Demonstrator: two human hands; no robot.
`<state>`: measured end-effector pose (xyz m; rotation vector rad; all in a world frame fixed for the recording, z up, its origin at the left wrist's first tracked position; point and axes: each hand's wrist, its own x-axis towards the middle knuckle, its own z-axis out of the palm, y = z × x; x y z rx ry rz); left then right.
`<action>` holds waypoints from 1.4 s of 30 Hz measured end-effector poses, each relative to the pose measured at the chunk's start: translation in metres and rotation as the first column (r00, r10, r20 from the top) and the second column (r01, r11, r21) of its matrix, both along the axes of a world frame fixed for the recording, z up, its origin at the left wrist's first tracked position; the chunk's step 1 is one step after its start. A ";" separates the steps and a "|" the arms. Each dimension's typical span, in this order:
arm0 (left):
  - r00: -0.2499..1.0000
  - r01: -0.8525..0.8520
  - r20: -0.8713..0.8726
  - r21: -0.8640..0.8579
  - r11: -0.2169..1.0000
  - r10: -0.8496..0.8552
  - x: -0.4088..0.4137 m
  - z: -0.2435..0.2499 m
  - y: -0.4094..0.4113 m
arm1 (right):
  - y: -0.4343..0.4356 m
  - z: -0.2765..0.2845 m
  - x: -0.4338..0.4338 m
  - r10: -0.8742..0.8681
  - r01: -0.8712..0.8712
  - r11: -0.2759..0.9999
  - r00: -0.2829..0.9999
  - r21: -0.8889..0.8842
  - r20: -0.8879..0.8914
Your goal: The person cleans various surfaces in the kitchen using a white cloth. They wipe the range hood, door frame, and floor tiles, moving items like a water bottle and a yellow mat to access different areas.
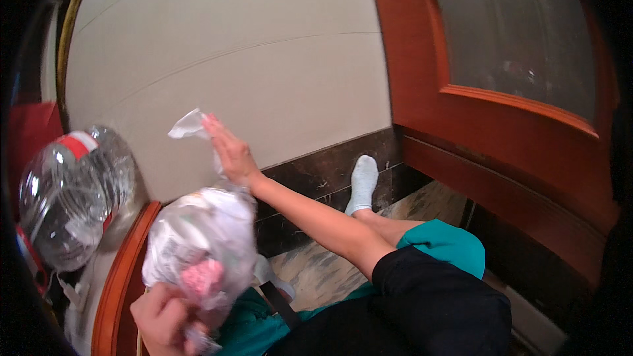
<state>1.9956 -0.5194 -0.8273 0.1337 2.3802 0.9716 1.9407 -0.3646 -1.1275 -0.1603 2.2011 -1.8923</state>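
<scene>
A translucent plastic bag [237,237] bulges with white crumpled material and a pink textured item [202,277]. My left hand [160,316] is curled in a fist at the bag's lower end, with a twisted bit of plastic poking out below its fingers. At the upper end, my right hand [232,153] has its fingers stretched out and pressed together over a strip of the bag. A white flap [190,124] of plastic sticks out past those fingertips, near the wall. The right thumb is hidden.
Large clear plastic bottles [62,202] with red-and-white bands stand at the left, beside a wooden furniture edge [118,277]. A white plug or adapter [74,294] lies near them. Ahead is a pale wall [237,74]; a wooden door [410,59] with glass panels is at the right. My socked foot [365,180] is near the dark skirting.
</scene>
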 end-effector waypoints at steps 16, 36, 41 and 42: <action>0.978 0.063 0.206 -0.404 0.912 0.024 0.042 -0.122 -0.019 | 0.199 0.055 -0.037 -0.590 0.659 0.617 0.749 0.431 -0.301; 0.865 0.060 0.492 -0.296 0.953 0.098 0.124 -0.227 -0.113 | 0.315 0.056 -0.124 -0.030 0.659 -0.192 0.736 0.727 -0.676; 0.845 -0.006 0.512 -0.282 0.959 0.155 0.124 -0.221 -0.111 | 0.326 0.055 -0.172 0.042 0.743 -0.047 0.670 0.668 -0.741; 0.847 -0.012 0.506 -0.281 0.960 0.159 0.122 -0.216 -0.107 | 0.330 0.049 -0.189 0.046 0.738 -0.025 0.675 0.674 -0.737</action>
